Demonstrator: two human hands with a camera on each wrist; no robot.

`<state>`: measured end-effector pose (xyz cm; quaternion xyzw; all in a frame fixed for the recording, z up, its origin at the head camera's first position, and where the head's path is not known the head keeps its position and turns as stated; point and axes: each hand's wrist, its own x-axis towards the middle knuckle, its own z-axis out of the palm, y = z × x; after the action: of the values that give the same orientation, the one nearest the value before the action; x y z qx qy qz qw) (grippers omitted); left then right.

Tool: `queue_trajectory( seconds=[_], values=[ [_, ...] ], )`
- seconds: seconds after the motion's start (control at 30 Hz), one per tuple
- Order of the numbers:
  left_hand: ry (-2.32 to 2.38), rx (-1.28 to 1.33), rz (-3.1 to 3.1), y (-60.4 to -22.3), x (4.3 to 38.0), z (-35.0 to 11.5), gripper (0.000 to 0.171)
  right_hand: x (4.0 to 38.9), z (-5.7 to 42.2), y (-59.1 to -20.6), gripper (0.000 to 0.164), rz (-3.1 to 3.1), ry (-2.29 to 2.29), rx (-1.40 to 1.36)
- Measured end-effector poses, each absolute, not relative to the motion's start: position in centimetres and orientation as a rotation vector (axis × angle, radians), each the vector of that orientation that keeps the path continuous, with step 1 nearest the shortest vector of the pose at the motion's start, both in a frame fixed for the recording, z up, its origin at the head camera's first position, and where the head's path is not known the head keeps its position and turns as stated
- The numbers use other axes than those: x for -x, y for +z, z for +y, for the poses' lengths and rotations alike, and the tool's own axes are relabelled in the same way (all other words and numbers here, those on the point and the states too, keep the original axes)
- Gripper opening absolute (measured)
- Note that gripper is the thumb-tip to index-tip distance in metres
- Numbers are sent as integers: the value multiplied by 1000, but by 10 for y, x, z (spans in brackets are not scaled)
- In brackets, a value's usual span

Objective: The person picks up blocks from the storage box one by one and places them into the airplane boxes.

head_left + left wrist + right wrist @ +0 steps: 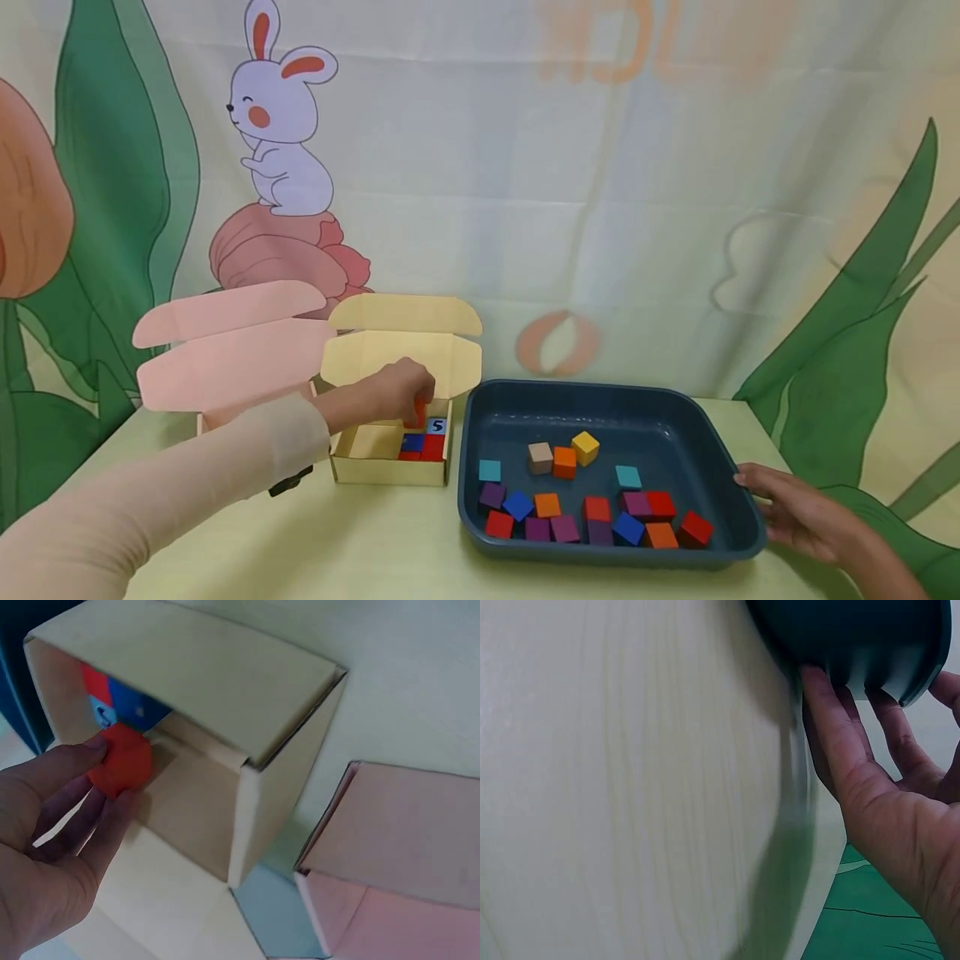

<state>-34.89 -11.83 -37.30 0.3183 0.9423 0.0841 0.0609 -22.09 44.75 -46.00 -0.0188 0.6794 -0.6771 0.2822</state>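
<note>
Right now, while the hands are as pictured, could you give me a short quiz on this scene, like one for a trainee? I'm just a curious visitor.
1. True or false: the right hand is holding a yellow cube.
2. Choose one. The left hand pinches:
A) a purple cube
B) an orange-red block
C) a box flap
3. Fill in the blank: the light-blue block inside the yellow box shows the number ___.

Key
1. False: its fingers and thumb are on the edge of the dark blue tray.
2. B
3. 5
</note>
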Motion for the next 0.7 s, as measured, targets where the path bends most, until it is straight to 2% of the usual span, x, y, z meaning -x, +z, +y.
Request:
queue_trajectory(
  seconds=[0.7],
  values=[
    [545, -841, 2864, -400, 339, -124, 15, 218, 444, -457, 84, 1794, -1829, 31]
  ],
)
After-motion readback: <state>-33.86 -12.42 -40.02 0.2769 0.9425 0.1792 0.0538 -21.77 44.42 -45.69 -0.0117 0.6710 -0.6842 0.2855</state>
